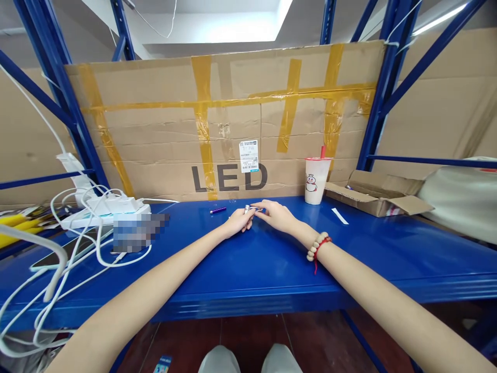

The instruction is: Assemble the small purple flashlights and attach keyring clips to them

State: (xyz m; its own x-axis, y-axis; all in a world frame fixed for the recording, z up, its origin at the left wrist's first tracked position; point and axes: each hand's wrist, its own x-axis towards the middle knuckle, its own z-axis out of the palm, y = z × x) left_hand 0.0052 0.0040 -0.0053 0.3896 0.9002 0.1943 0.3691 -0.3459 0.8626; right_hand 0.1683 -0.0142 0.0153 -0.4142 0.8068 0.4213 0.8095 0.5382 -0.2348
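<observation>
Back-middle of blue metal desk (272,264): our left hand (237,221) and right hand (276,215) meet, fingertips pinched on 1 small silver metal cylinder (247,209). Small purple tube (218,210) lies near, leftward. We judge a 2-handed twisting step; next needs steady pinch.

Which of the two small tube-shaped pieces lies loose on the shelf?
The purple piece, lying untouched on the blue shelf. The silver piece, just to its right, is pinched between the left hand and right hand.
</observation>
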